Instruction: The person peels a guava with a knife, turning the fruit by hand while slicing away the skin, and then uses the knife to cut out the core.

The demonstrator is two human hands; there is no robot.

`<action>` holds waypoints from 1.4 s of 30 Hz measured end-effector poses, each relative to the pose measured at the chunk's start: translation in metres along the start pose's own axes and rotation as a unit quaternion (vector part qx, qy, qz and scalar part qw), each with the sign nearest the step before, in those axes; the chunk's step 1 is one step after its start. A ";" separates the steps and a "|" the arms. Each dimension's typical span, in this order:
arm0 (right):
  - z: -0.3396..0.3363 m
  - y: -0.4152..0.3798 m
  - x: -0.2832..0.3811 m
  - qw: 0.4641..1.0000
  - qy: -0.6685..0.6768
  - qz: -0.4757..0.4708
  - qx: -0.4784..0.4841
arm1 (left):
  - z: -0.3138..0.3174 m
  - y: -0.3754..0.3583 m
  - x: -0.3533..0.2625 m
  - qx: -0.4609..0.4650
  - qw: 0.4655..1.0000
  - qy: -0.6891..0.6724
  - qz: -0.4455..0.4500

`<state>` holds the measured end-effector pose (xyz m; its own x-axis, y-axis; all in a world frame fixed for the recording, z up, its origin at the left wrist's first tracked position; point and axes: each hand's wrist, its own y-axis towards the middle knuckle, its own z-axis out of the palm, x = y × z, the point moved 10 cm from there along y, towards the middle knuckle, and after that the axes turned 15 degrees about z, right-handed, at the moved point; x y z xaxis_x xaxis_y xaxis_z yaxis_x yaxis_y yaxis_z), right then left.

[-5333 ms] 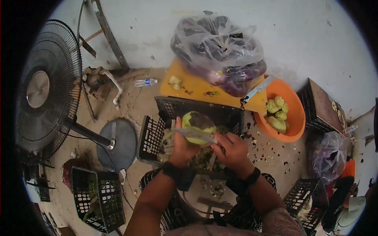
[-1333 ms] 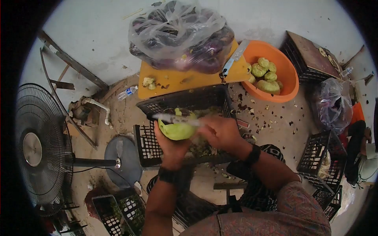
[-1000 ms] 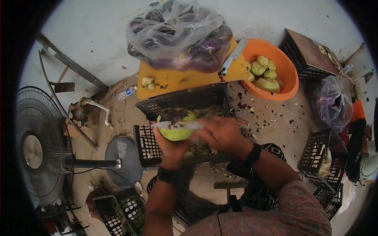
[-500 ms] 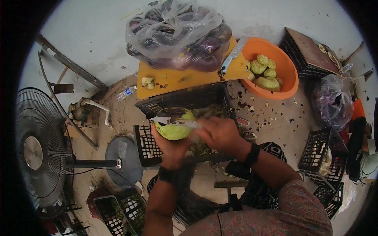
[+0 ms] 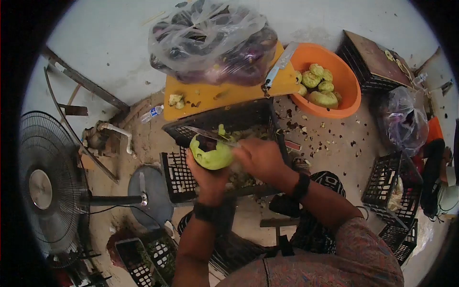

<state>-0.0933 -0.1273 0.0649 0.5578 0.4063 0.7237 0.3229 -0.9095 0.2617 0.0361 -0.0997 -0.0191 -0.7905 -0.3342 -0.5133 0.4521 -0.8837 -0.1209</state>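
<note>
My left hand is wrapped round a partly peeled eggplant from below and the left. Pale green flesh shows on its front, with dark purple skin left on top. My right hand is closed on the handle of a knife, whose blade lies across the upper side of the eggplant. A curl of peel stands up by the blade. Under both hands sits a black plastic crate with peelings inside.
A yellow board bears a plastic bag of eggplants and a cleaver. Beside it, an orange basin holds peeled eggplants. A fan stands left, black crates right. Scraps litter the floor.
More purple skin has come off the eggplant's top, and a curl of peel now rises by the blade. The knife has shifted up a little, toward the far side of the eggplant.
</note>
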 end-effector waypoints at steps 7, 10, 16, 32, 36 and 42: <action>0.009 0.005 -0.026 0.965 0.222 0.127 0.055 | -0.019 0.009 0.006 0.004 0.999 0.044 -0.014; 0.029 0.011 -0.062 0.953 0.132 0.241 0.129 | -0.014 0.007 0.012 0.011 0.999 0.030 -0.038; 0.007 0.014 -0.047 0.976 0.131 0.176 0.020 | -0.003 0.003 0.012 0.007 0.998 0.016 -0.054; -0.012 -0.009 0.016 0.994 -0.054 -0.093 -0.009 | -0.013 -0.001 0.003 -0.001 0.996 0.050 -0.070; -0.015 -0.008 0.016 0.995 -0.049 -0.087 -0.008 | -0.014 -0.003 0.008 -0.036 0.993 0.032 -0.104; -0.013 -0.008 0.011 0.996 -0.039 -0.082 0.004 | -0.012 -0.008 0.009 -0.052 0.990 0.042 -0.120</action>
<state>-0.0999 -0.1167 0.0796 0.5551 0.5544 0.6201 0.4205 -0.8302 0.3659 0.0302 -0.0922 -0.0335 -0.8451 -0.0856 -0.5278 0.2987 -0.8943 -0.3332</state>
